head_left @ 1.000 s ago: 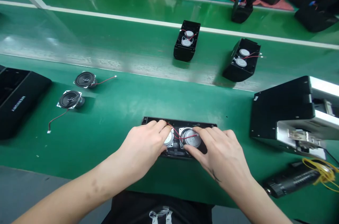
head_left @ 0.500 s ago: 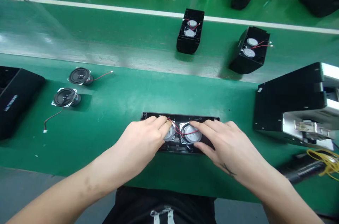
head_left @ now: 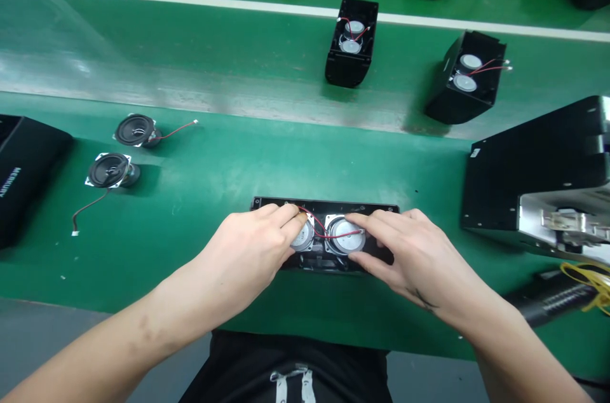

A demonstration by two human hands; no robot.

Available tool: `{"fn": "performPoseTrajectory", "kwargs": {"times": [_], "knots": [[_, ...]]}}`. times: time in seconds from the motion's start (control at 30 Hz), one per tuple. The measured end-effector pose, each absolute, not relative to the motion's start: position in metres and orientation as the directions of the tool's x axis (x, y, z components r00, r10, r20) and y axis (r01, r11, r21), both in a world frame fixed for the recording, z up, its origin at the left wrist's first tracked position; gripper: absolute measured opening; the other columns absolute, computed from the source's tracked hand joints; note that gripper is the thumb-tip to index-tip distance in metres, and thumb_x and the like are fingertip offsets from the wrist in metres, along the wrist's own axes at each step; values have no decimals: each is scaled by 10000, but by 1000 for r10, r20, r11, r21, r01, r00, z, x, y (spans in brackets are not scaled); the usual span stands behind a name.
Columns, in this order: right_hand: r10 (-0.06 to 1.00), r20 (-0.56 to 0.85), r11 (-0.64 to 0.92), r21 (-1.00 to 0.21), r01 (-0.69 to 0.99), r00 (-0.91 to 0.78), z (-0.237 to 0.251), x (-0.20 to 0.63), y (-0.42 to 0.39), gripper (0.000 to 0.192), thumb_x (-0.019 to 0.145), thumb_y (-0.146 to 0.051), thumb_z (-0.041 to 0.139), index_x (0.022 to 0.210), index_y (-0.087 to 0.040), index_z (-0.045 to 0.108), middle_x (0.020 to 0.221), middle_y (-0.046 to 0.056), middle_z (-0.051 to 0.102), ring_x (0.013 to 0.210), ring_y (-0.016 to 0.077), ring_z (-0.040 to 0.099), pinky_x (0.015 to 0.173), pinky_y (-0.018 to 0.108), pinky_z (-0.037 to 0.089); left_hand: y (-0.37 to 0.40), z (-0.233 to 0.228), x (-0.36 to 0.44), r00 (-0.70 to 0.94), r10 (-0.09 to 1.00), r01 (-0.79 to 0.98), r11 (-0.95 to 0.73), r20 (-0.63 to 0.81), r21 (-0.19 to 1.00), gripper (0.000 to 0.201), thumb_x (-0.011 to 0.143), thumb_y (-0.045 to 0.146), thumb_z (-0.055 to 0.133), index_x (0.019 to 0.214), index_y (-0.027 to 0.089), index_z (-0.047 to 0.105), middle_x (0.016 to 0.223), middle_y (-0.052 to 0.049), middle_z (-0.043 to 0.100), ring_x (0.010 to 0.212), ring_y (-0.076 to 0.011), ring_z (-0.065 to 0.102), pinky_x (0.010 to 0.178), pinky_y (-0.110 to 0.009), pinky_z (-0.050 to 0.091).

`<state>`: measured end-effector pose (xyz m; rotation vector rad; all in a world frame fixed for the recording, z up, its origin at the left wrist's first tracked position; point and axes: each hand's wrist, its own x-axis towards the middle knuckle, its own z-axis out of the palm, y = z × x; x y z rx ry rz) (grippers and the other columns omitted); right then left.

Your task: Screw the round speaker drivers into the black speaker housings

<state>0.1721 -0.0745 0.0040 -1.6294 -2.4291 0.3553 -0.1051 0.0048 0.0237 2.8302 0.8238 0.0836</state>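
A black speaker housing (head_left: 314,263) lies on the green bench in front of me, with two speaker drivers seated magnet side up in it. My left hand (head_left: 264,238) has its fingers curled round the left speaker driver (head_left: 303,238) and partly covers it. On the opposite side, my right hand (head_left: 398,244) holds the right speaker driver (head_left: 344,239) between thumb and forefinger at its rim. Red wires (head_left: 318,218) run across both drivers, one ending near my right forefinger. The housing's two ends are partly hidden by my hands.
Two loose speaker drivers (head_left: 136,130) (head_left: 110,170) with wires lie to the left, near a black speaker cabinet (head_left: 33,161). Two housings with drivers (head_left: 351,40) (head_left: 464,79) stand farther back. At right are a black-and-silver machine (head_left: 534,180) and yellow cord (head_left: 588,285).
The camera view has shifted slightly, so the background sits higher. My right thumb and forefinger have moved slightly at the right driver's rim; my left hand stays on the left driver.
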Motion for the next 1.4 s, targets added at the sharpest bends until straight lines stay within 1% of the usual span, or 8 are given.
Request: {"fn": "performPoseTrajectory", "kwargs": {"times": [0.13,0.23,0.4,0.6,0.97,1.2,1.33,1.4], "knots": [[932,26,352,-304,885,-361,3,173,-75,410,1028,-361,726,1384,-260,549,1048,-14,698,846,199,648,783,358,375,4,24,-105,838,545,530,-821,13,214,369,908,116,779,1263,144,680,1273,-123,771,1043,-314,781,785,-445,685],[929,15,355,-311,882,-369,2,173,-75,433,1015,-361,742,1393,-264,553,1017,-20,682,832,196,635,790,354,380,2,23,-107,834,552,537,-818,18,206,353,946,93,702,1291,153,656,1319,-122,752,1102,-317,764,761,-426,675],[929,17,358,-302,883,-371,2,173,-75,443,1015,-355,742,1402,-262,548,1025,-10,683,823,200,635,793,360,383,0,18,-107,825,565,559,-805,-33,200,490,910,-13,610,1367,164,610,1334,-83,734,1131,-296,744,759,-414,665],[932,19,351,-303,886,-363,3,172,-76,442,1014,-359,742,1397,-250,550,1015,-5,684,836,211,641,790,361,387,-1,14,-108,820,573,560,-807,16,186,370,991,123,634,1357,156,604,1347,-108,736,1132,-318,737,725,-424,653],[933,-3,342,-300,890,-360,1,172,-75,477,1012,-366,749,1424,-275,526,1007,-8,680,840,218,647,782,376,401,-1,16,-109,817,576,565,-797,-10,214,383,989,81,581,1362,161,610,1333,-91,736,1141,-300,736,766,-414,663],[934,-15,345,-225,911,-358,7,166,-80,429,1058,-332,655,1453,-219,532,1118,73,705,937,266,689,773,403,457,-3,14,-109,821,571,562,-803,-15,199,413,1004,119,603,1416,148,591,1395,-122,714,1194,-312,718,860,-432,658],[940,-13,337,-146,930,-342,9,154,-78,427,1043,-312,672,1439,-193,567,1044,74,679,828,261,676,726,417,480,-6,21,-109,833,553,550,-824,-17,135,528,964,163,688,1471,125,547,1405,-151,709,1201,-336,706,936,-479,649],[935,-3,347,-178,921,-353,15,152,-77,494,1029,-313,695,1482,-191,539,1075,76,677,836,256,662,745,424,509,-9,31,-110,845,535,532,-843,22,77,479,975,177,661,1440,108,569,1367,-164,725,1157,-351,715,929,-513,647]]}}
